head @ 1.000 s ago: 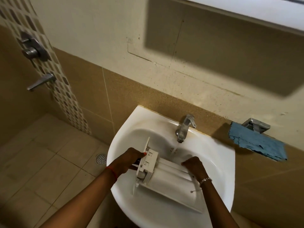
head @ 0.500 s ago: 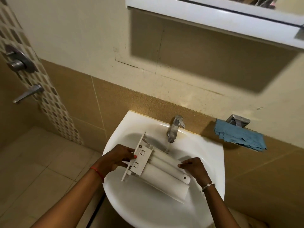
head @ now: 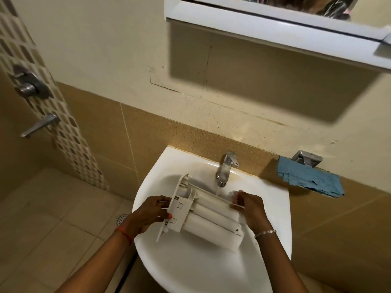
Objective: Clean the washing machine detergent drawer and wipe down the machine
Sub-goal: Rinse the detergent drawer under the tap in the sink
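Drawer has rolled further onto its side since the earlier frame, and the right hand (head: 250,208) has climbed from the low rear corner to the upper rear edge, closer to the tap (head: 225,169). View has also tipped up, so more of the mirror cabinet (head: 275,28) shows.

Detergent drawer (head: 208,215) is held over the bowl of the sink (head: 211,271), front panel to the left, rounded undersides of the compartments facing the camera. A thin stream of water (head: 219,190) falls from the tap onto its upper long edge. Can't tell if the low corner touches the basin.

Left hand (head: 151,214) grips the front panel, thumb on the inner face, fingers wrapped behind it. Right hand pinches the thin top rim at the rear end, fingers curled over it.

Handling, as a judgement: hollow moulded plastic, so light and stiff, but wet and likely slick with detergent film. Thin ribs and clips by the panel look like the parts that would snap, so keep clear of them. Best hold is what's used now, panel at one end and rear wall at the other, which also allows rolling it under the stream. A drop onto the ceramic could crack it.

Blue cloth (head: 309,180) lies on a metal holder on the wall to the right, well apart from the hands. No washing machine in view.
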`<control>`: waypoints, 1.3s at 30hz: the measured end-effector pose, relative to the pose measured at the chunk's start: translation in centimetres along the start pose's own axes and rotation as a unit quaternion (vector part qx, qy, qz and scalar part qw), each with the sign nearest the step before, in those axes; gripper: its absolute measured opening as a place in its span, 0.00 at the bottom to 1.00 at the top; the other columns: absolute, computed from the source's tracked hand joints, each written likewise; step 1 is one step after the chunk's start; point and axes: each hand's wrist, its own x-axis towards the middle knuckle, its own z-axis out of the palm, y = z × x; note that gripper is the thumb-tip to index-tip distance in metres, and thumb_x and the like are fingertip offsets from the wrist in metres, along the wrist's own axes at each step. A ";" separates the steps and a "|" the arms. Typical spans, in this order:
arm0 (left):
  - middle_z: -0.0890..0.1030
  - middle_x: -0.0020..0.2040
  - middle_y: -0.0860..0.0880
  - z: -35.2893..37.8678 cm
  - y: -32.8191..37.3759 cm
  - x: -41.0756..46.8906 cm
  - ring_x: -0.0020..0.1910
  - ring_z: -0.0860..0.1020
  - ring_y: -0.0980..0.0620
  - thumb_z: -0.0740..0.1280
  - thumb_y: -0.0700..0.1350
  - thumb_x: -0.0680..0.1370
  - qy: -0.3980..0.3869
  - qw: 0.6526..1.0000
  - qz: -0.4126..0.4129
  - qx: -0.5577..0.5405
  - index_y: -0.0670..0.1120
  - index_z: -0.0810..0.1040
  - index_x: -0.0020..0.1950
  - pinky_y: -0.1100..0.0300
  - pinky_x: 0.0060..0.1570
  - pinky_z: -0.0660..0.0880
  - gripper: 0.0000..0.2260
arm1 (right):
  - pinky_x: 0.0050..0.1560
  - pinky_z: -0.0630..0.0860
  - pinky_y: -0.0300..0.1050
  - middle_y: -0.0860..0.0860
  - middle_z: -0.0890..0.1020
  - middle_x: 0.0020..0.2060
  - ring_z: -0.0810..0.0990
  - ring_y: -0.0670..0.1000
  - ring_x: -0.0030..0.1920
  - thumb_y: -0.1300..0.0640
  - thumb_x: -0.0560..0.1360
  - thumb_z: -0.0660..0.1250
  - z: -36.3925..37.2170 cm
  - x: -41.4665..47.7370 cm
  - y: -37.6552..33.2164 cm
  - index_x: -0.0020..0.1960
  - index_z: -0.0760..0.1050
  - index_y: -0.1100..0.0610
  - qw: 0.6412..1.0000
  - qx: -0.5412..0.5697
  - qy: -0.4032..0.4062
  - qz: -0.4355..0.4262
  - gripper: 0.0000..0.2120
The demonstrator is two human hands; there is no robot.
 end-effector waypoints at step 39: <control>0.83 0.46 0.48 -1.2 0.6 0.7 0.41 0.83 0.53 0.74 0.34 0.64 -0.075 0.996 0.014 0.042 0.43 0.76 0.54 0.62 0.36 0.78 0.20 | 0.28 0.78 0.59 0.65 0.79 0.31 0.73 0.58 0.41 0.77 0.64 0.57 2.4 3.1 -1.1 0.43 0.71 0.70 0.918 0.233 -0.128 0.294 0.10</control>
